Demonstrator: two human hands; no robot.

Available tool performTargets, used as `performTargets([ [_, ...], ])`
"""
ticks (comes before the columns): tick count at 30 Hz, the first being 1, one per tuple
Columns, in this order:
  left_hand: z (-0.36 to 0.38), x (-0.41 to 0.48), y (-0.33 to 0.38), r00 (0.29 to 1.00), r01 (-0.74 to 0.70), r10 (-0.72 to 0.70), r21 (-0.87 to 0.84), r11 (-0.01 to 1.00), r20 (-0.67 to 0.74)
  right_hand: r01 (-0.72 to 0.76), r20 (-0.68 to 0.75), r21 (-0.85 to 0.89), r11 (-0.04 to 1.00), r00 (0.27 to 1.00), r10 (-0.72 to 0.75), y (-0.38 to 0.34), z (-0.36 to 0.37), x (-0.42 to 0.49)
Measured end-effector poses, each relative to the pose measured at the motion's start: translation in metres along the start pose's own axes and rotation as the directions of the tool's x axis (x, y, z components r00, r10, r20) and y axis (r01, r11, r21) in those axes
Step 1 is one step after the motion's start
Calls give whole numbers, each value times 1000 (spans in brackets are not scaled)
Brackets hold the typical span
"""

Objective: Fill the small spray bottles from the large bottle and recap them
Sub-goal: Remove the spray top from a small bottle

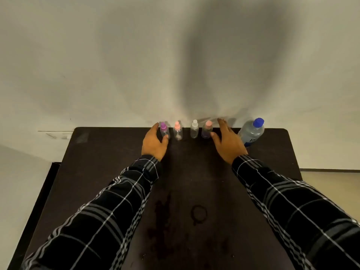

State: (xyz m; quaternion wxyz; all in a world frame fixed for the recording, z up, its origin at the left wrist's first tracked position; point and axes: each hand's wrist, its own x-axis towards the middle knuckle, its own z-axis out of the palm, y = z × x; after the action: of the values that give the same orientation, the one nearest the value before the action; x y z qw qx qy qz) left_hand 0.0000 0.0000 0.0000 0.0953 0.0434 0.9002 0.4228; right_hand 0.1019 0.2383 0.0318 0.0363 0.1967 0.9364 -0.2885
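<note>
Four small capped spray bottles stand in a row at the table's far edge: a purple-capped one (164, 131), a clear pink-capped one (177, 132), a white-capped one (194, 129) and a purple-tinted pink-capped one (206, 130). The large water bottle (251, 132) with a blue cap stands at the far right, capped. My left hand (154, 143) curls round the purple-capped bottle, thumb in front and fingers behind it. My right hand (227, 142) lies open between the tinted bottle and the large bottle, its thumb close to the tinted bottle.
The dark table (194, 172) backs onto a pale wall. Wet marks and a ring stain (198, 213) lie on the near middle of the table. Floor shows beyond the table's left and right edges.
</note>
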Motion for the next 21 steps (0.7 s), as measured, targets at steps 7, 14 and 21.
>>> performTargets([
  [7, 11, 5, 4, 999, 16, -15, 7, 1000, -37, -54, 18, 77, 996, 998, 53, 27, 0, -33],
  [14, 21, 10, 4, 995, 68, -64, 47, 997, -71, -171, 42, 104, 980, 985, 167, 61, -5, -58],
  [21, 25, 6, 6, 986, 112, -101, 77, 991, -135, -319, -60, 185, 929, 940, 335, 87, -20, -52],
])
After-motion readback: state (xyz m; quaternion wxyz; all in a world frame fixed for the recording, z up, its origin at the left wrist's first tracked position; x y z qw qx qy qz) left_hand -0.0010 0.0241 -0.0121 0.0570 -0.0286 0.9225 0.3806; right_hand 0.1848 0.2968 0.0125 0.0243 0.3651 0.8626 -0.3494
